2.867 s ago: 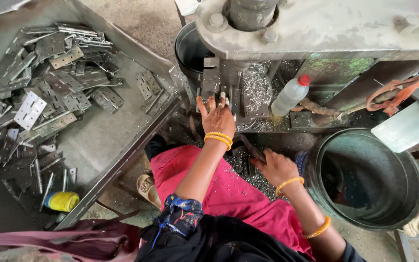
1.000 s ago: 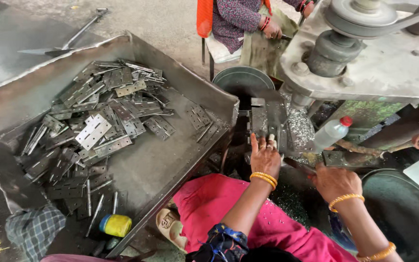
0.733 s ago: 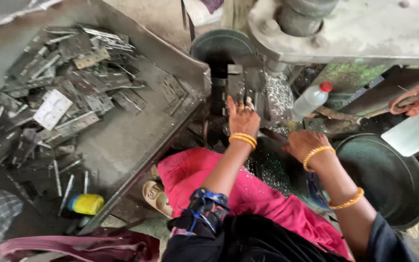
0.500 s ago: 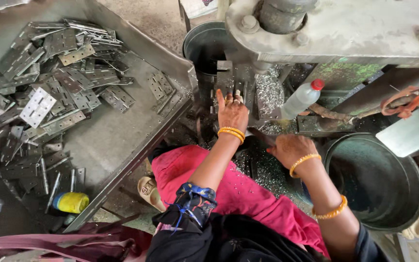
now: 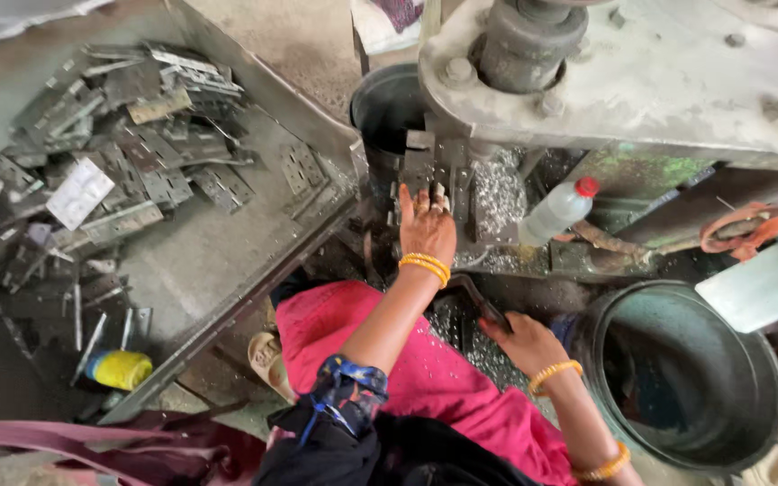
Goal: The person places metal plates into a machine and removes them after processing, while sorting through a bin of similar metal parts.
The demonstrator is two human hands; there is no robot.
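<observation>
- Our left hand (image 5: 426,227) reaches forward with fingers spread open, the fingertips resting on a small grey metal plate (image 5: 427,171) under the head of the heavy grey press machine (image 5: 623,63).
- Our right hand (image 5: 526,340) seems closed around a dark lever handle (image 5: 479,301), though the grip is partly hidden.
- A clear plastic bottle with a red cap (image 5: 556,211) lies just right of the plate.
- A big sheet-metal tray (image 5: 254,261) at left holds scattered flat grey hinge plates (image 5: 119,171).
- A dark round steel bucket (image 5: 682,373) stands at right.

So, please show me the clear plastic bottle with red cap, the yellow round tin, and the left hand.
clear plastic bottle with red cap (image 5: 555,212), head view, body.
yellow round tin (image 5: 119,369), head view, side.
left hand (image 5: 427,225), head view, back.
</observation>
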